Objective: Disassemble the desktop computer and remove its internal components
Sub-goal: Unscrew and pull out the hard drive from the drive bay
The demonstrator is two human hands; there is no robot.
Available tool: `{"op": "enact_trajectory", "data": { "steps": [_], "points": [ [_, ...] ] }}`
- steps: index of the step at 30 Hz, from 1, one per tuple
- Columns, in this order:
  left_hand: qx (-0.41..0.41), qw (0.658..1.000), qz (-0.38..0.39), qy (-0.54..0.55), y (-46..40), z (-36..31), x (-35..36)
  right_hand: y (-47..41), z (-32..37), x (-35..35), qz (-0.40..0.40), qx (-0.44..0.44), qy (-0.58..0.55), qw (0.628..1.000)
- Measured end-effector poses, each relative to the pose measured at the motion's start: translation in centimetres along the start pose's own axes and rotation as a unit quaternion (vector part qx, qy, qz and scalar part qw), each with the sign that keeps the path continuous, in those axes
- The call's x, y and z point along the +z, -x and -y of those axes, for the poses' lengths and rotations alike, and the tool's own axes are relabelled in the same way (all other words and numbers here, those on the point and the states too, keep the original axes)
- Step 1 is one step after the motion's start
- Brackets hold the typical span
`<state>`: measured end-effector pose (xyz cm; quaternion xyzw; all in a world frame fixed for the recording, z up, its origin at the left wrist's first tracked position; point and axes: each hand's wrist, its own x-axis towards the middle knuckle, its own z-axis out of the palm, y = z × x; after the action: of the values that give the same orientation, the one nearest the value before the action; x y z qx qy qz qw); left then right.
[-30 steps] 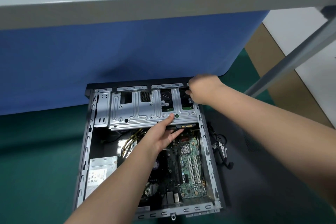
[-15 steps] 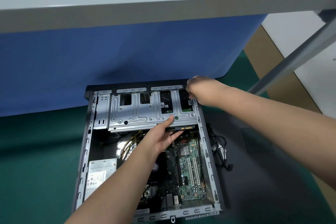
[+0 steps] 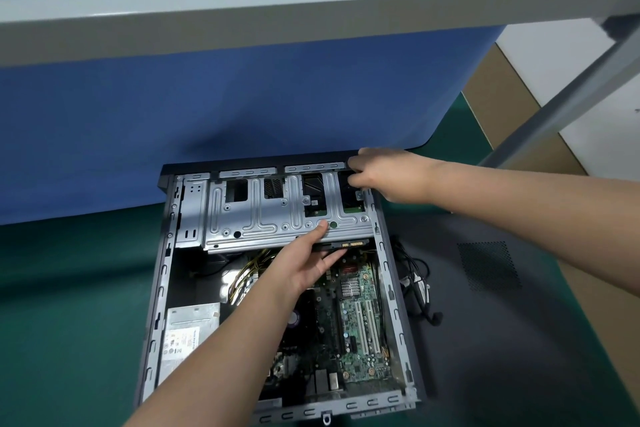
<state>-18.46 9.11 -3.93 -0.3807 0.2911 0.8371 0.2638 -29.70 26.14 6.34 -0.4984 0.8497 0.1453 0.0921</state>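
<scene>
You reach into the open black desktop case (image 3: 162,274) from above, since its side is off. The silver stamped-metal drive cage (image 3: 277,215) roofs the far third of the interior, so nothing passes straight down there. Your left hand (image 3: 304,263) fills the gap under the cage's near edge, and your forearm lies over the green motherboard (image 3: 360,333). Your right hand (image 3: 384,177) blocks the cage's far right corner. The boxy grey power supply (image 3: 190,326) fills the near left corner. Yellow wires (image 3: 247,270) crowd the middle. Overhead, a pale grey frame bar (image 3: 311,10) crosses. Loose black cables (image 3: 415,284) lie just right of the case.
</scene>
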Motion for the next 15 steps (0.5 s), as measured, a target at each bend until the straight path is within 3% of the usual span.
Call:
{"op": "enact_trajectory", "data": {
  "steps": [5, 8, 11, 15],
  "points": [
    [-0.002, 1.0, -0.004, 0.005, -0.1, 0.0, 0.0, -0.2, 0.2, -0.1, 0.008, 0.097, -0.022, 0.995],
    [-0.003, 1.0, -0.001, 0.004, -0.1, 0.0, 0.0, -0.4, -0.2, -0.7, 0.074, 0.179, 0.018, 0.981],
    [-0.001, 1.0, 0.003, 0.006, 0.1, 0.0, 0.0, -1.0, 0.5, -0.9, 0.106, 0.16, -0.001, 0.981],
    [-0.003, 1.0, 0.003, 0.004, 0.3, 0.0, 0.2, -0.9, 1.1, -0.8, 0.043, 0.086, 0.0, 0.995]
  ]
}}
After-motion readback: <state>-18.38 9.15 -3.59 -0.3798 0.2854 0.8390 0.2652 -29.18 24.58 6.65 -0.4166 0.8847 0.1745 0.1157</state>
